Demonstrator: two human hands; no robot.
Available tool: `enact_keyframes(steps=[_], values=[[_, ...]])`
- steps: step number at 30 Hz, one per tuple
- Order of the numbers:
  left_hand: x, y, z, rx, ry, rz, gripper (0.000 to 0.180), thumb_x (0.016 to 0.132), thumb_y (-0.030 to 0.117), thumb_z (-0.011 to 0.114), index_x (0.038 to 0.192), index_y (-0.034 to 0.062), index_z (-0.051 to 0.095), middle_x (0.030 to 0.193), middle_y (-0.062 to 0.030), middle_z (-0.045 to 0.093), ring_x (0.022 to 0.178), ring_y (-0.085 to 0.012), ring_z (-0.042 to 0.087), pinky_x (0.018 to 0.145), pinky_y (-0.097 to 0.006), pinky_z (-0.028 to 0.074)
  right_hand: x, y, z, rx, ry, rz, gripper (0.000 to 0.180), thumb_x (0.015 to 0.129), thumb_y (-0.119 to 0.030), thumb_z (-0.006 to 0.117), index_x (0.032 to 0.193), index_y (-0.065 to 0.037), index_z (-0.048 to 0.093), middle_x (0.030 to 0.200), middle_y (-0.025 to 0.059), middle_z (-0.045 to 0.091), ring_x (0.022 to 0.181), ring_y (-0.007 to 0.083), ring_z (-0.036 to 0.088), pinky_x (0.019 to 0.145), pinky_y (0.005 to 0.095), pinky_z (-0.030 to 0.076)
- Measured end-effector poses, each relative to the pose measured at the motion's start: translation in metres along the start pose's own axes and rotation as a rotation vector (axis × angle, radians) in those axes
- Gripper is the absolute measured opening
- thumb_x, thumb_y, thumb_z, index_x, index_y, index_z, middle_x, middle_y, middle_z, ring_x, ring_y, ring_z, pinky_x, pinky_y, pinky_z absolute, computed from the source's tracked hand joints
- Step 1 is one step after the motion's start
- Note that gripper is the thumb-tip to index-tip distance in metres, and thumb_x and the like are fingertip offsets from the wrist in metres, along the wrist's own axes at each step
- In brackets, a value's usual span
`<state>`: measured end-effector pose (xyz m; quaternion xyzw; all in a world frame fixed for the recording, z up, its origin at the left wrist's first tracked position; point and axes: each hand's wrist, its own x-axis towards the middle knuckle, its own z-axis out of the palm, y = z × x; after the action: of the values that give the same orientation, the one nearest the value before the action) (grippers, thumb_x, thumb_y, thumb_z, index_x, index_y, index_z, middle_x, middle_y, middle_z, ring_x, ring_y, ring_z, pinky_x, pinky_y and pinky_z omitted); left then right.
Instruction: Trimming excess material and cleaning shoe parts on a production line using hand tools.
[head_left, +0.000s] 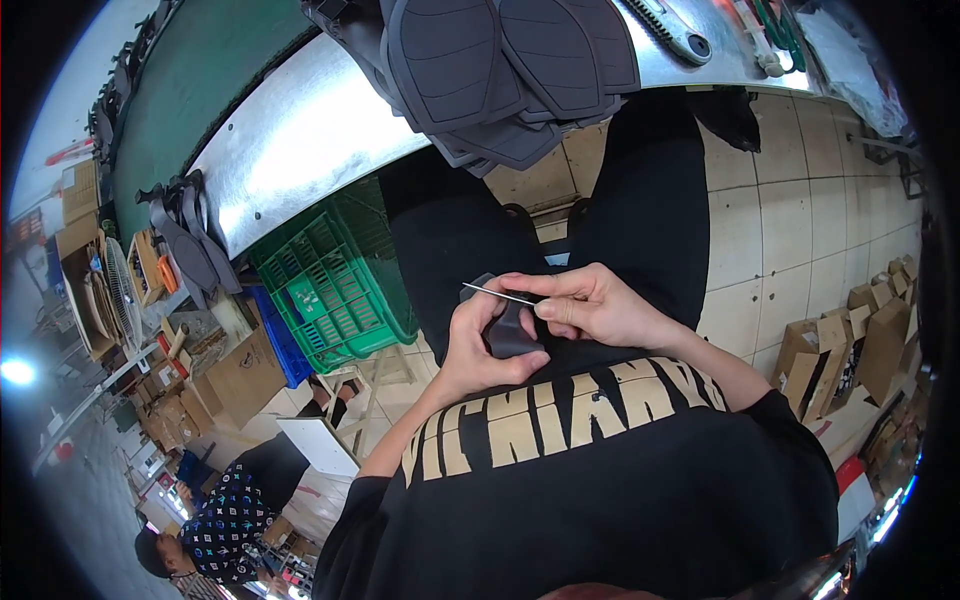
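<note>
Above my lap, my left hand [468, 345] is closed around a small dark grey moulded piece [512, 336], which curves between the thumb and fingers. My right hand [605, 312] pinches a thin, straight metal strip [485, 291] between thumb and fingers. The strip lies across the upper edge of the grey piece, beside my left fingertips. Whether it is a blade or a pin, I cannot tell. On the bench edge ahead lies a pile of dark grey panels [500, 75] with grooved lines, partly overhanging.
The metal bench [300, 130] spans the front, with a ridged grey-ended tool [685, 42] and green-handled tool [785, 45] at right. A green crate [335, 300] stands left of my legs. Cardboard boxes [850, 340] line the right. Another person [225, 510] sits at lower left.
</note>
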<state>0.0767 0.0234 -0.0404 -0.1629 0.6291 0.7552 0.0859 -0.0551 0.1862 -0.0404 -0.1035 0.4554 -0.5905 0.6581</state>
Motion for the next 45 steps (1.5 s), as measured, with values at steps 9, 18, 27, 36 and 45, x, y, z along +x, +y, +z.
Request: enact_keyframes(steps=[9, 18, 27, 36, 45], values=[[0.0, -0.003, 0.002, -0.042, 0.017, 0.005, 0.062, 0.063, 0.013, 0.081, 0.116, -0.003, 0.052, 0.08, -0.0008, 0.06, 0.073, -0.0076, 0.057, 0.066, -0.02, 0.043, 0.0, -0.006, -0.002, -0.018, 0.013, 0.061, 0.045, 0.099, -0.005, 0.051, 0.142, -0.018, 0.052, 0.068, -0.0053, 0.05, 0.061, 0.002, 0.044, 0.055, 0.0183, 0.039], [0.005, -0.007, -0.006, -0.26, 0.02, -0.135, 0.059, 0.066, 0.019, 0.079, 0.113, -0.0043, 0.05, 0.081, -0.0025, 0.063, 0.071, -0.0074, 0.057, 0.065, -0.02, 0.043, 0.001, -0.002, 0.003, -0.136, 0.002, -0.012, 0.059, 0.095, 0.003, 0.046, 0.149, -0.019, 0.041, 0.074, -0.0029, 0.054, 0.061, 0.0038, 0.047, 0.058, 0.0196, 0.043], [0.004, -0.008, -0.011, -0.288, -0.027, -0.193, 0.058, 0.064, 0.02, 0.076, 0.11, -0.0041, 0.05, 0.076, -0.0034, 0.062, 0.064, -0.0078, 0.055, 0.059, -0.02, 0.04, 0.005, 0.01, 0.0, -0.06, 0.025, 0.009, 0.046, 0.101, -0.004, 0.048, 0.146, -0.015, 0.046, 0.071, -0.0043, 0.05, 0.061, 0.0042, 0.039, 0.057, 0.0202, 0.039], [0.001, -0.006, -0.008, -0.187, -0.031, -0.161, 0.053, 0.065, 0.017, 0.075, 0.108, -0.0029, 0.053, 0.075, -0.0022, 0.061, 0.066, -0.0074, 0.055, 0.06, -0.02, 0.04, 0.003, 0.007, -0.005, -0.051, -0.026, 0.051, 0.045, 0.102, -0.005, 0.046, 0.146, -0.015, 0.046, 0.069, -0.0047, 0.047, 0.061, 0.0034, 0.039, 0.057, 0.0196, 0.038], [0.003, 0.0, -0.003, -0.163, 0.049, -0.169, 0.048, 0.064, 0.014, 0.078, 0.103, -0.001, 0.055, 0.079, 0.0012, 0.058, 0.069, -0.0053, 0.054, 0.064, -0.019, 0.041, 0.002, 0.004, 0.002, -0.116, 0.024, 0.056, 0.051, 0.098, 0.001, 0.047, 0.145, -0.019, 0.048, 0.072, -0.0045, 0.054, 0.063, 0.0021, 0.041, 0.059, 0.0188, 0.039]])
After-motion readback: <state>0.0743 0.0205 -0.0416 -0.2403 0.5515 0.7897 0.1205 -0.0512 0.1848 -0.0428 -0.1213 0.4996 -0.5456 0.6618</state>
